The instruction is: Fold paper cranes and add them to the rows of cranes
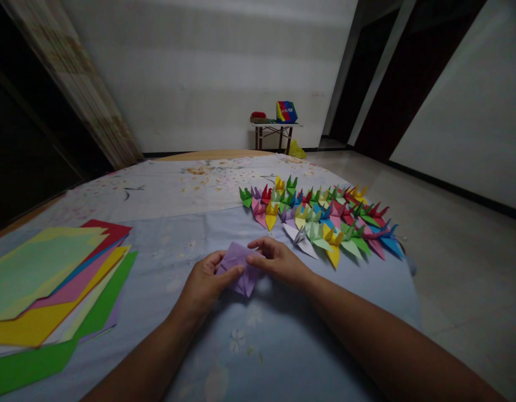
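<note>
A purple sheet of origami paper (238,255), folded into a small diamond shape with creases showing, is held just above the cloth between both hands. My left hand (205,279) grips its left side, thumb on top and fingers behind. On the right side, my right hand (278,259) pinches the upper edge, its thumb resting on the paper and its index finger curled along the rim. The fingertips behind the paper are hidden. Beyond my right hand stand many folded paper cranes (312,215) in several colours, grouped in rows.
A fanned stack of coloured paper (61,279) lies at the left. A pale blue flowered tablecloth (237,340) covers the table. Across the room, a small side table (275,125) bears a colourful box (286,111); a yellow bag (297,149) sits beside its legs.
</note>
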Available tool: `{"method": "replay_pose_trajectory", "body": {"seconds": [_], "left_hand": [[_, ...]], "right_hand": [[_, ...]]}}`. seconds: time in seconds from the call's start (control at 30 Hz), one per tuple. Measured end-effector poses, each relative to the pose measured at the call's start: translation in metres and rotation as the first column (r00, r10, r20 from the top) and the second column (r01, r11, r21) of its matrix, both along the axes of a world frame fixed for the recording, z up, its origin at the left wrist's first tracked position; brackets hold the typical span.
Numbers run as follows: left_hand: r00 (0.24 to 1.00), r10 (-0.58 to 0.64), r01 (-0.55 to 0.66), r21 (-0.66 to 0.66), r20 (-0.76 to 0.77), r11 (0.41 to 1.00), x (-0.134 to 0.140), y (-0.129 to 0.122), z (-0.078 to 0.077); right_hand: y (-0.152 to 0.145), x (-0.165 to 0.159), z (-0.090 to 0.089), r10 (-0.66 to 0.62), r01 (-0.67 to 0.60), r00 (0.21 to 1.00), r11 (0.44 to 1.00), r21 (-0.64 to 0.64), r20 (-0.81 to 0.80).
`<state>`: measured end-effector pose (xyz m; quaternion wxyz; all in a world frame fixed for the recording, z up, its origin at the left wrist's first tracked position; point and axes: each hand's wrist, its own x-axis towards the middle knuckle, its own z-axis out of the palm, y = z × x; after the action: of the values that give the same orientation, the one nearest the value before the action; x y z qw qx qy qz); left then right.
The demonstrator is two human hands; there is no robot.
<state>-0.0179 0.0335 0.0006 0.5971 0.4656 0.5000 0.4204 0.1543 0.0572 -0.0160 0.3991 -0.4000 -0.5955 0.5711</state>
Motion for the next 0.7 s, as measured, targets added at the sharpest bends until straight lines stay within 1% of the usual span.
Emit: {"method": "replay_pose_trajectory", "body": {"seconds": [0.13, 0.17, 0.3, 0.37, 0.47, 0.57, 0.7], "left_hand": [[0.996, 0.080, -0.081, 0.024, 0.036, 0.996, -0.0005, 0.0005, 0.0019], [0.995, 0.092, -0.094, 0.024, 0.043, 0.995, 0.0001, 0.0001, 0.0029], [0.992, 0.110, -0.112, 0.020, 0.065, 0.994, 0.0026, -0.0013, 0.0059], [0.990, 0.123, -0.126, 0.036, 0.073, 0.991, 0.0031, -0.0013, 0.0060], [0.988, 0.134, -0.139, 0.057, 0.082, 0.989, 0.0029, -0.0005, 0.0043], [0.987, 0.128, -0.134, 0.058, 0.095, 0.989, 0.0023, -0.0001, 0.0021], [0.984, 0.140, -0.146, 0.043, 0.114, 0.988, 0.0023, -0.0004, 0.0017]], "right_hand": [[-0.0012, 0.0008, -0.0032, 0.163, -0.162, 0.987, 0.984, -0.077, 0.008], [-0.0017, 0.0005, -0.0040, 0.185, -0.183, 0.983, 0.979, -0.090, 0.014], [-0.0038, -0.0007, -0.0047, 0.175, -0.157, 0.975, 0.979, -0.133, 0.136], [-0.0048, -0.0012, -0.0035, 0.194, -0.173, 0.968, 0.976, -0.134, 0.158], [-0.0064, -0.0022, -0.0011, 0.231, -0.217, 0.968, 0.967, -0.130, 0.101], [-0.0079, -0.0038, 0.0004, 0.221, -0.213, 0.974, 0.966, -0.145, 0.040], [-0.0091, -0.0059, 0.0006, 0.204, -0.200, 0.979, 0.965, -0.168, 0.006]]}}
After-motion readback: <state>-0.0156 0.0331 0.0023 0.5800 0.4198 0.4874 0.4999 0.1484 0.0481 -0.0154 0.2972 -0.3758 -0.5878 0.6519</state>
